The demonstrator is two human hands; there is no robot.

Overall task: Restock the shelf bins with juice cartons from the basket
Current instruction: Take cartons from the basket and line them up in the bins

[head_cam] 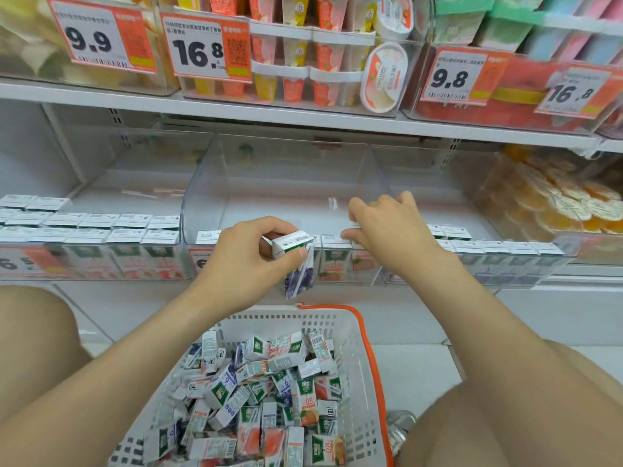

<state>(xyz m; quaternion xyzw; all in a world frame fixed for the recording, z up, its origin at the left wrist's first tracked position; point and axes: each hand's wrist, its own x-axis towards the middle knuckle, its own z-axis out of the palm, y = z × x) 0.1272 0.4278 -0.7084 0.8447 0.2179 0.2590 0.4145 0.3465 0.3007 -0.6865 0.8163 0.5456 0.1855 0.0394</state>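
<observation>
The white lower shelf (pixel 118 285) carries clear bins in a row. The middle bin (pixel 290 170) sits just behind the left hand (pixel 249 261) and under the right hand (pixel 387 227). The left bin (pixel 101 261) lies beyond the left hand, and the right bin (pixel 512 264) just past the right hand. Below both hands, the floor (pixel 421 362) bears a white, orange-rimmed basket (pixel 357 362).

Basket (pixel 365 365) of loose cartons (pixel 269 392) in front of and below the shelf (pixel 135 293). On the shelf, left bin (pixel 135 197), middle bin (pixel 286 176) and right bin (pixel 438 190) stand side by side. Left hand (pixel 249 261) holds a carton (pixel 296 261) before the middle bin; right hand (pixel 387 230) touches its front row (pixel 332 244).
</observation>
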